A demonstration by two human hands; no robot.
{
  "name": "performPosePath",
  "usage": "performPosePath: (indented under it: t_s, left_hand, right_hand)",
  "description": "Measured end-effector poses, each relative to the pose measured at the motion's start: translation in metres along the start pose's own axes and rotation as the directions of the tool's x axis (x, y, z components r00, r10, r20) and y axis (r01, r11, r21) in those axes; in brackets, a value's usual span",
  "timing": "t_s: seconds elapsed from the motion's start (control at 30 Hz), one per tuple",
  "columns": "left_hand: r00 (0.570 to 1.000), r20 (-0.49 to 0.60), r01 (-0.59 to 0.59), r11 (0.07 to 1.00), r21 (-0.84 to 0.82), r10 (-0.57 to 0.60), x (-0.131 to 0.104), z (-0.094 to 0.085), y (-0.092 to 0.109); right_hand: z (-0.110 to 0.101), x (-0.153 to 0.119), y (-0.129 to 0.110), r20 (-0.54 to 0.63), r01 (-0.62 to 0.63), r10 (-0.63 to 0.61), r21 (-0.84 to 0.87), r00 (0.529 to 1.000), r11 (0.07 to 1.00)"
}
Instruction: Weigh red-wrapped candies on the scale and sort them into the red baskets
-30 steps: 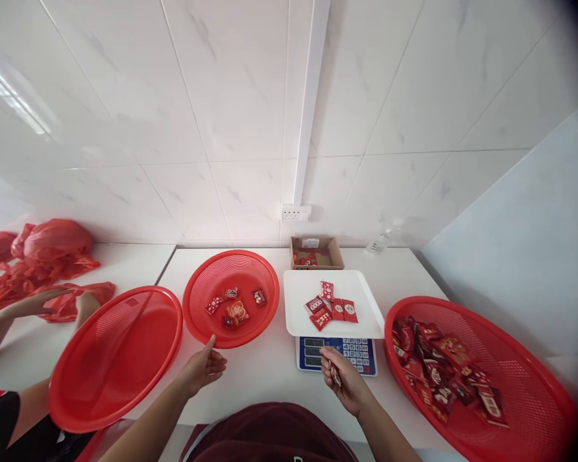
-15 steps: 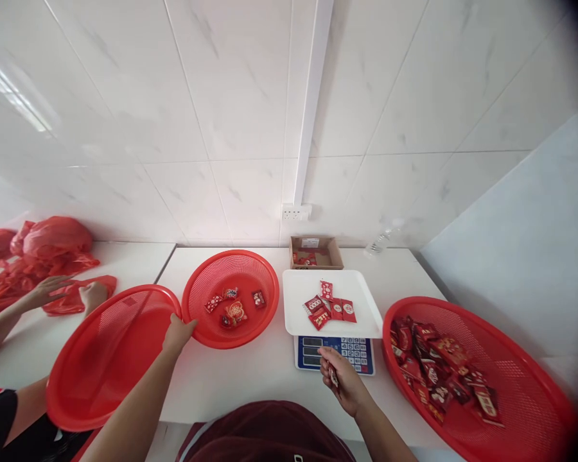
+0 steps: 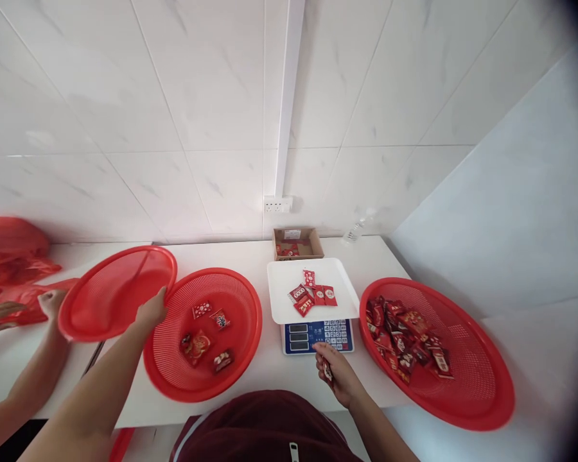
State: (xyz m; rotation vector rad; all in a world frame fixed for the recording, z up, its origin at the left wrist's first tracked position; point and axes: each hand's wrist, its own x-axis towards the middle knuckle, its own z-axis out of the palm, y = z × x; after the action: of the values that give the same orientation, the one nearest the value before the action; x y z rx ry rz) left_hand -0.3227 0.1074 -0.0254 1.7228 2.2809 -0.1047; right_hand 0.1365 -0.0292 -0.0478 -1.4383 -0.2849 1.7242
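My left hand (image 3: 153,309) grips the right rim of a red basket (image 3: 110,292) that has nothing in it. Beside it, a second red basket (image 3: 245,301) holds several red snack packets. My right hand (image 3: 334,372) is closed around a small red packet (image 3: 327,370), just in front of the blue keypad scale (image 3: 298,346). Several red packets (image 3: 304,303) lie on the scale's white tray (image 3: 279,308). At the right, a large red basket (image 3: 476,385) contains a heap of red packets (image 3: 404,337).
A small cardboard box (image 3: 313,242) with red packets and a clear plastic bottle (image 3: 354,231) stand by the wall. Red plastic bags (image 3: 14,247) lie at the far left, where another person's hands (image 3: 52,301) touch one.
My left hand has moved the bare red basket back, away from me. The second basket now sits nearer my body, its packets shifted. The whole view has turned slightly right.
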Motion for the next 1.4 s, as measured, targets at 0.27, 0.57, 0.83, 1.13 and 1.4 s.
performPosePath:
  t_s: [0.27,0.57,0.83,1.13,1.4]
  left_hand:
    - [0.951,0.032,-0.301,0.890,0.343,0.309,0.000,-0.003,-0.036]
    - [0.918,0.064,-0.385,0.846,0.369,0.390,-0.004,-0.013,-0.033]
    - [0.808,0.088,-0.575,0.749,0.329,0.582,0.003,-0.014,-0.036]
    - [0.824,0.030,-0.554,0.794,0.252,0.566,0.012,-0.011,-0.019]
    - [0.896,-0.090,-0.432,0.804,-0.410,0.435,-0.054,0.037,0.079]
  right_hand:
    - [0.001,-0.001,0.000,0.002,0.028,-0.028,-0.059,1.000,0.998]
    - [0.006,0.007,0.004,0.015,0.066,-0.064,-0.174,0.998,0.983]
    - [0.006,0.008,0.004,0.024,0.083,-0.079,-0.210,0.997,0.974]
    - [0.003,0.025,-0.002,-0.014,0.229,-0.247,-0.325,0.969,0.917]
    - [0.019,0.066,-0.050,0.097,0.304,-0.523,-0.894,0.847,0.328]
